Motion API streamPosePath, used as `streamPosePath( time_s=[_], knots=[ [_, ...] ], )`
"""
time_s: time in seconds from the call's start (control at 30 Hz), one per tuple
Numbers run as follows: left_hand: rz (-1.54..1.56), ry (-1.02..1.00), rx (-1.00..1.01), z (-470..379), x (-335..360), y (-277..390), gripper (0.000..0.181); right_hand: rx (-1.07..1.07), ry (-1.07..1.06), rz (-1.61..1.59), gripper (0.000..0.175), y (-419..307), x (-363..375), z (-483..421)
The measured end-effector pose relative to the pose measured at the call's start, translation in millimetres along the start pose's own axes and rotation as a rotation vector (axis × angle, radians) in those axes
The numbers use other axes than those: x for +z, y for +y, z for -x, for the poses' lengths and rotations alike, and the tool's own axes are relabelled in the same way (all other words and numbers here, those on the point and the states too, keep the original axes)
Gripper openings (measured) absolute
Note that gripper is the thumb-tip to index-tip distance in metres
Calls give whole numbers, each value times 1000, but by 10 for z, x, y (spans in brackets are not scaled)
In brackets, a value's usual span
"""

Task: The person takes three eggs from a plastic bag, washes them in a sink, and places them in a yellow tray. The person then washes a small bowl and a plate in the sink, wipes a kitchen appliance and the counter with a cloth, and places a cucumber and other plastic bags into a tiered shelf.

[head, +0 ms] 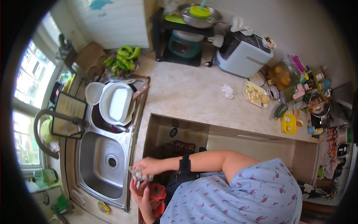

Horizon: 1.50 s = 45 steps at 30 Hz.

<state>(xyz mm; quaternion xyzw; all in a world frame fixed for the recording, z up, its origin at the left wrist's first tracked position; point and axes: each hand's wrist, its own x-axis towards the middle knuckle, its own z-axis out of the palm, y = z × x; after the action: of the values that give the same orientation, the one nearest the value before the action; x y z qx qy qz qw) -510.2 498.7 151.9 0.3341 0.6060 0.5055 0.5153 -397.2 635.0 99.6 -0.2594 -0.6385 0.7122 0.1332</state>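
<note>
My right hand (151, 165) grips a crumpled grey-white cloth (139, 174) at the front edge of the counter, just right of the sink. Below it, my left hand (143, 197) is held with its fingers apart and the palm turned up. Its fingertips are close under the cloth; whether they touch it I cannot tell. A red plastic item (156, 191), perhaps a bag or bin, lies beside my left hand and is partly hidden. The stainless steel sink (102, 165) has a bare basin before me.
White bowls (116, 103) and a knife (140, 93) are stacked over the smaller basin. The curved faucet (37, 131) arches at the left. Green peppers (124, 61), a white appliance (243, 57) and a tray of garlic (255, 94) line the counter (179, 84). Cabinet fronts (246, 140) run below.
</note>
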Motion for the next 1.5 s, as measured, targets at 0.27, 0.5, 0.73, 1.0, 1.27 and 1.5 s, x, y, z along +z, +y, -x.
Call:
streamPosePath(
  time_s=[0.27, 0.5, 0.73, 1.0, 1.27, 1.5],
  knots=[
    [-116, 78, -276, 19, 282, -385, 29, -127, 761, 924, 31, 384, -1362, 1129],
    [-229, -160, -226, -183, 1228, -340, 27, 97, 584, 1034, 46, 756, -1538, 2446],
    [-340, -443, -189, -458, 1887, -266, 26, 261, 992, 1038, 42, 1153, -1440, 4053],
    [-472, -755, -183, -860, 2559, -211, 28, 503, 1558, 905, 51, 1403, -1248, 4953],
    [-518, -1175, -37, -994, 3446, -353, 32, 120, 1268, 951, 39, 1184, -1407, 3585],
    [-607, -1403, 104, -894, 4320, -429, 37, 185, 1125, 892, 37, 1174, -1499, 3821]
  ],
)
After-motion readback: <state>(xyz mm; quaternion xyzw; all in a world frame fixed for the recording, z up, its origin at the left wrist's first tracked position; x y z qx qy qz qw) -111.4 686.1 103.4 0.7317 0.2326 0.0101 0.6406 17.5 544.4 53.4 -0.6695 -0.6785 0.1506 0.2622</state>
